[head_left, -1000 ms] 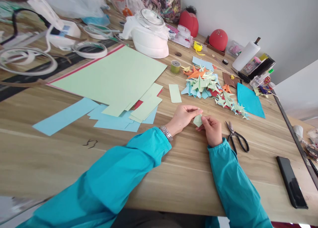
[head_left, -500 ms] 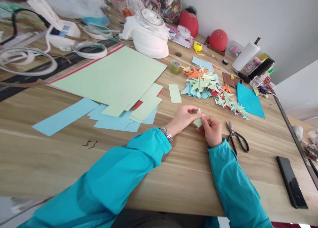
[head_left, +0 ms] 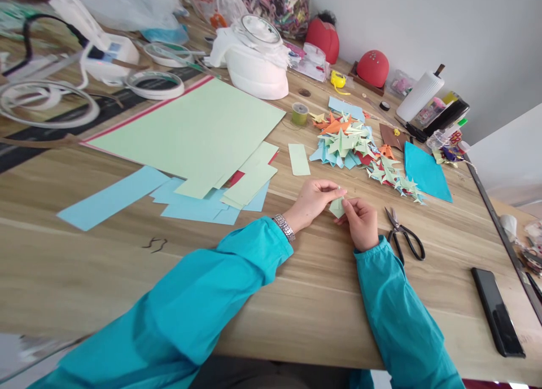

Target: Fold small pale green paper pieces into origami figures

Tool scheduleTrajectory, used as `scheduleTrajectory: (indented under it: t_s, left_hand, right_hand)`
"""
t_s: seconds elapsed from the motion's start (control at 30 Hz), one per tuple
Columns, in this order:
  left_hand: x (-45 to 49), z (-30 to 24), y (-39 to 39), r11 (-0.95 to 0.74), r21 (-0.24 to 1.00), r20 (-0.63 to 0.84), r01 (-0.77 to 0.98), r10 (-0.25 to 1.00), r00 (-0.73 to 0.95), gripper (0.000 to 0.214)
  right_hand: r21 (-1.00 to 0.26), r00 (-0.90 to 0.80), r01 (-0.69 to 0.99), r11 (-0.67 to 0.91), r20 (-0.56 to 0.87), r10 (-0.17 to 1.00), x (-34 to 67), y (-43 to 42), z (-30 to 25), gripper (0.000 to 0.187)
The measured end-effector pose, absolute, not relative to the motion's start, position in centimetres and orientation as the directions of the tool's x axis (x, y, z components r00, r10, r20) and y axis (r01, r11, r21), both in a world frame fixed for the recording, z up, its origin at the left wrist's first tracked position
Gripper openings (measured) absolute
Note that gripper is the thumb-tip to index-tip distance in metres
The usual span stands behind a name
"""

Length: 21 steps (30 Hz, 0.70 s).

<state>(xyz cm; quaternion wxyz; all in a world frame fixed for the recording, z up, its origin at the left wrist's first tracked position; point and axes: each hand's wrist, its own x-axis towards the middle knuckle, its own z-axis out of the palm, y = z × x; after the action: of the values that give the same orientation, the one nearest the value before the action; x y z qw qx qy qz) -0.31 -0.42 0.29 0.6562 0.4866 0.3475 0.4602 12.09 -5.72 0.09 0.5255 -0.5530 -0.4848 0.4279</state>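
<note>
Left hand [head_left: 311, 204] and right hand [head_left: 361, 222], set near each other, both pinch one item, named last. From that grip I log, by remote view, the sheet [head_left: 190, 132] at ten o'clock, the paper pile [head_left: 342, 143] at twelve, the phone [head_left: 498, 313] at four, the shears [head_left: 397, 227] between three and four and, smallest, the folded paper [head_left: 336, 209], in the fingertips at dial centre.

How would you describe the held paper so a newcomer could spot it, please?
On the wooden table, find the large green sheet, then the two hands to its lower right. Held in them is the small green paper; unlike the flat green strip beyond, it is folded.
</note>
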Motion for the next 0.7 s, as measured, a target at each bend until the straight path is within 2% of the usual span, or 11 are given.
scheduleTrajectory:
  t_s: [0.3,0.47,0.6,0.7]
  left_hand:
    - [-0.31,0.39,-0.46,0.152,0.947,-0.04,-0.281,0.929,0.367,0.024]
    - [-0.35,0.54,-0.52,-0.012,0.982,0.094,-0.191,0.902,0.422,0.028]
    - [-0.34,0.57,-0.82,-0.202,0.979,0.188,-0.004,0.902,0.388,0.039]
    - [-0.3,0.56,-0.99,-0.271,0.96,0.223,0.072,0.895,0.386,0.04]
  right_hand:
    - [-0.99,0.167,0.134,0.04,0.062,0.984,12.0,-5.86,0.43,0.032]
    - [-0.992,0.202,0.115,0.054,0.076,0.976,12.05,-5.83,0.34,0.031]
    - [-0.995,0.232,0.083,0.055,0.073,0.97,12.07,-5.77,0.18,0.03]
    - [-0.996,0.236,0.073,0.057,0.073,0.969,12.08,-5.78,0.12,0.03]
